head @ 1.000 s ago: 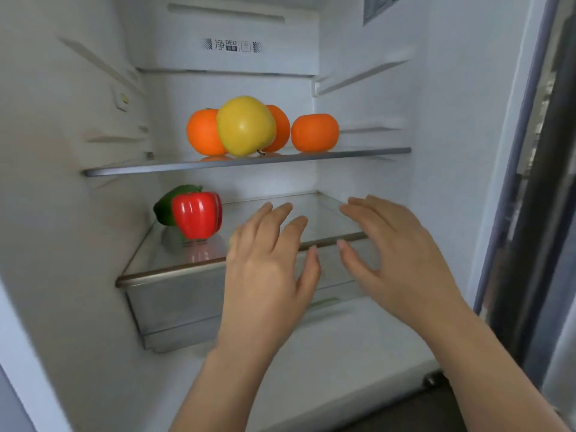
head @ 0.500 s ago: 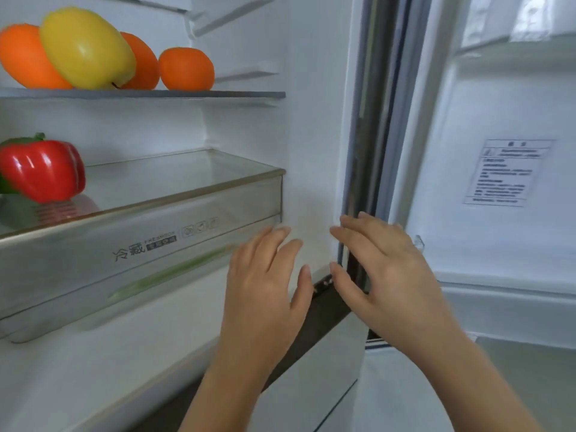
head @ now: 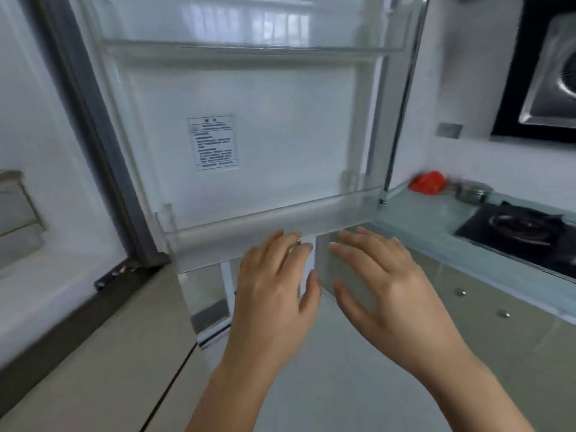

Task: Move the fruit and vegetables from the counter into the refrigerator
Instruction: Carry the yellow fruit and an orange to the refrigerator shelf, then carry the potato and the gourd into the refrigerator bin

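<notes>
While the fingers of both hands are spread apart and hold nothing, the palms face down and away from the camera. The left hand and the right hand are side by side, close to each other but not touching, and their fingertips reach up to the lower door bin. If the fingertips touch the bin or only stand before it, I cannot tell, because this part is blurred.

This bin is of clear plastic and nothing is seen inside it. It sits on the inner side of the open door, which carries a white label with small text that is too blurred to read. Higher on the door is a second clear shelf, and nothing shows in it either.

At the left edge a small part of the fridge interior is visible, with the corner of a drawer; what the drawer holds cannot be seen.

To the right, behind the door edge, runs the counter. On it, at the far corner near the wall, lies a red vegetable, blurred, and just beside it stands a small metal pot. Nearer on the counter is a black stove, and above it on the wall hangs a hood.
</notes>
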Demonstrator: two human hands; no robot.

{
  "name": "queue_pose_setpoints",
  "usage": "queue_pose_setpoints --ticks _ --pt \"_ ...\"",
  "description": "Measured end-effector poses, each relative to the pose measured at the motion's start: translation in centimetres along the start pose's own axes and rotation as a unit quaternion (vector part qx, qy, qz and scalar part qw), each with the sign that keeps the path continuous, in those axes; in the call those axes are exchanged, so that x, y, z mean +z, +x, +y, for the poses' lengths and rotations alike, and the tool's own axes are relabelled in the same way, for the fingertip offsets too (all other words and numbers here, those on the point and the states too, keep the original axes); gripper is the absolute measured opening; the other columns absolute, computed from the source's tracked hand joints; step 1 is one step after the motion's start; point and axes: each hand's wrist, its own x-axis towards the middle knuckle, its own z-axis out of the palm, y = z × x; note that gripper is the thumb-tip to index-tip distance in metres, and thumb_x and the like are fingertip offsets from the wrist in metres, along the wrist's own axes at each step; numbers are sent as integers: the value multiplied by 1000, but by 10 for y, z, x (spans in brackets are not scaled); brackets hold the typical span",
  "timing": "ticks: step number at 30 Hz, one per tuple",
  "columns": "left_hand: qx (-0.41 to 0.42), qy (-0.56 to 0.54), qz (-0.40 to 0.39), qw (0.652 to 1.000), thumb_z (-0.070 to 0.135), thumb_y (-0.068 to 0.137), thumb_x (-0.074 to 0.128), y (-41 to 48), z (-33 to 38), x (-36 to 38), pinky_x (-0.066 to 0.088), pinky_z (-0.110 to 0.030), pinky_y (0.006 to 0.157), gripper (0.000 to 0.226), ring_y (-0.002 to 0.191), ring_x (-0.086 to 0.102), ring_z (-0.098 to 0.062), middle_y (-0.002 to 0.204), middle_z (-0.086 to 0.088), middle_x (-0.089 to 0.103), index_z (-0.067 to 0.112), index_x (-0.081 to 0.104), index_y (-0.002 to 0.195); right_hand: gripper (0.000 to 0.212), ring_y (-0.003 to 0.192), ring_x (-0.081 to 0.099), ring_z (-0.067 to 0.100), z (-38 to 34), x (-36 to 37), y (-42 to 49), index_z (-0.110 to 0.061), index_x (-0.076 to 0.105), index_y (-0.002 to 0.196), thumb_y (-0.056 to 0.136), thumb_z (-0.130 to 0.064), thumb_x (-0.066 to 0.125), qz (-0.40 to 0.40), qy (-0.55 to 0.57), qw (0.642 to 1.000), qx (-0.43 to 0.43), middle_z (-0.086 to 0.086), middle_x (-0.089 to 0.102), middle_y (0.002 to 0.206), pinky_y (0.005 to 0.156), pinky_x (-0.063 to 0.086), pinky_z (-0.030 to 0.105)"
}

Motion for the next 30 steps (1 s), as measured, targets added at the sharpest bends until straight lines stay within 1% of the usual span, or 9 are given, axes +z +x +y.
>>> queue_pose_setpoints --ticks 2,5,9,14,18,22,24,26,30 --pt "16 -31 -18 999 24 82 48 -1 37 18 41 -41 92 32 109 53 -25 111 -9 64 6 66 101 40 116 53 27 22 -28 -25 -11 62 113 82 -31 48 8 -23 999 36 7 61 119 90 45 54" --pt "40 -76 -46 995 25 82 48 -5 90 43 46 -47 89 31 110 51 -22 112 -7 63 7 64 103 40 116 53 26 51 -69 -63 -11 61 114 82 -31 49 21 -60 995 82 6 61 119 90 45 53" --pt "88 -130 -82 984 24 83 48 -10 158 76 46 -49 89 32 112 53 -27 113 -9 62 5 64 103 39 115 52 25 83 -121 -113 -10 62 112 82 -31 49 37 -117 983 135 6 61 118 91 45 51" --pt "150 -211 -114 959 24 84 47 -18 239 115 47 -48 89 31 114 50 -24 114 -10 62 5 64 102 39 115 53 27 114 -177 -175 -10 62 111 83 -32 47 61 -189 955 222 6 62 118 92 45 50" --pt "190 -274 -147 931 25 84 46 -26 298 150 44 -44 92 33 114 47 -23 113 -10 63 5 64 102 40 116 53 27 135 -213 -221 -11 62 112 82 -33 46 69 -248 921 293 6 62 119 93 45 51" --pt "234 -336 -184 894 26 84 45 -30 356 186 41 -43 95 35 114 46 -21 116 -9 62 6 64 105 42 117 50 24 160 -247 -258 -12 60 114 83 -35 44 84 -299 878 366 5 61 121 94 43 49" --pt "253 -366 -195 874 26 84 45 -28 384 205 37 -38 96 35 114 45 -20 116 -8 62 6 64 105 42 117 48 23 174 -261 -272 -11 60 114 83 -35 44 88 -326 855 393 5 61 120 94 43 49" --pt "275 -394 -202 854 26 85 45 -24 412 225 34 -35 97 34 115 45 -21 117 -9 62 6 64 105 42 116 51 26 188 -279 -283 -11 60 115 83 -34 45 85 -352 837 411 6 61 120 94 44 52" --pt "297 -443 -216 818 28 86 44 -11 466 264 42 -44 95 34 115 45 -20 118 -7 61 8 64 105 44 119 47 24 221 -320 -294 -13 58 118 83 -36 44 86 -410 787 453 5 59 123 97 42 51"
